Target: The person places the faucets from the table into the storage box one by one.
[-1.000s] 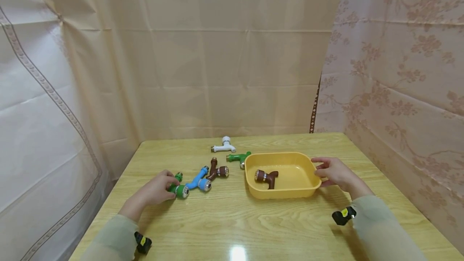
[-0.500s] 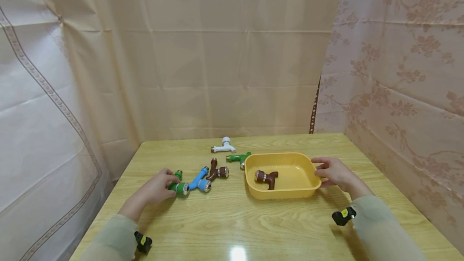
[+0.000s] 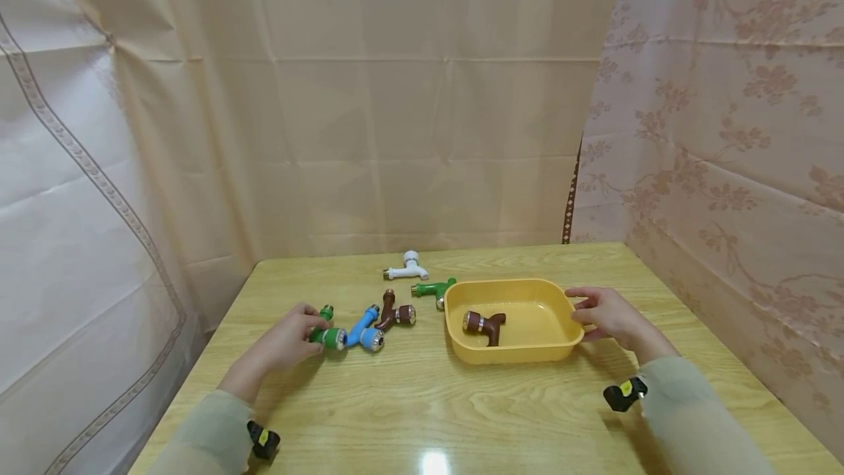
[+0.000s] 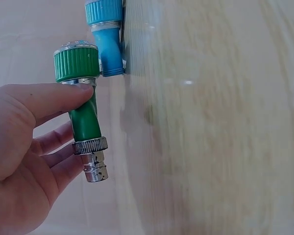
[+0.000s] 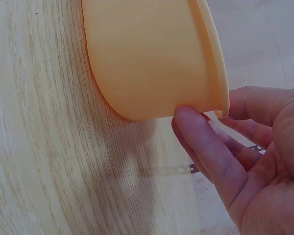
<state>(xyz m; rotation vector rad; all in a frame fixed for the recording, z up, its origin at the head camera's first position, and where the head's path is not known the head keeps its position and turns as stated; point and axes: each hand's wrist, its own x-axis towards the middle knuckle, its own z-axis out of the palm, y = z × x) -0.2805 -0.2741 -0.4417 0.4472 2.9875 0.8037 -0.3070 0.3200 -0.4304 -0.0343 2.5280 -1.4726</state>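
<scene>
My left hand [image 3: 288, 339] grips a green tap [image 4: 85, 120] at the left of the table. The thumb lies across its body just below the ridged green knob, and a threaded metal end sticks out past the fingers. Beside it lies a blue tap [image 3: 364, 332], its knob close to the green one. My right hand [image 3: 609, 317] holds the right end of a yellow plastic basin [image 5: 147, 58], thumb against the outer wall and fingers at the rim. Inside the basin lies a brown tap [image 3: 491, 326] with a silver-banded knob.
Another brown tap [image 3: 391, 310] lies just beyond the blue one. A second green tap [image 3: 433, 289] lies against the basin's left edge, and a white tap [image 3: 409, 267] is near the table's back edge. Curtains [image 3: 422, 130] hang behind the wooden table [image 3: 409, 409].
The green tap has shifted slightly away from me and to the right in my left hand, its knob now close against the blue tap. The right hand and basin stay put.
</scene>
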